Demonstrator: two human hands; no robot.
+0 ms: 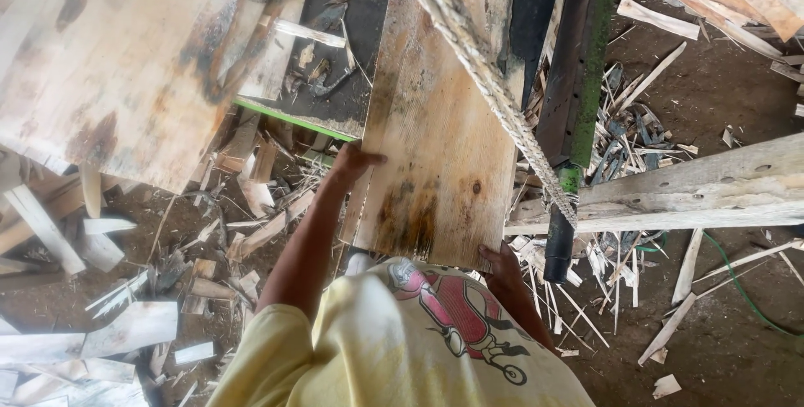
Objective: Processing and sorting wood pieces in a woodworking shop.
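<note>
1. My left hand [352,160] grips the left edge of a pale wooden board [440,135], fingers laid over its face and thumb tucked behind.
2. My right hand [500,263] clutches the board's near right corner from below, fingers wrapped under the end.
3. The board lies lengthwise away from me, its near end at my yellow shirt [402,348], its far end up on a dark machine bed [343,55] with a green edge. The near end is stained dark, with a small knot beside the stain.
4. A thick twisted rope [490,80] crosses over the board's right side on a slant, above it; I cannot tell whether it touches.
5. I judge this to be the carrying-and-feeding step: the board is held at both sides and lined up with the bed.
6. The next move, as I judge it, calls for a level push with even pressure from both hands, keeping the right edge clear of the rope and the black beam [578,80].
7. Offcuts [126,323] litter the dirt floor, so footing needs care.
</note>
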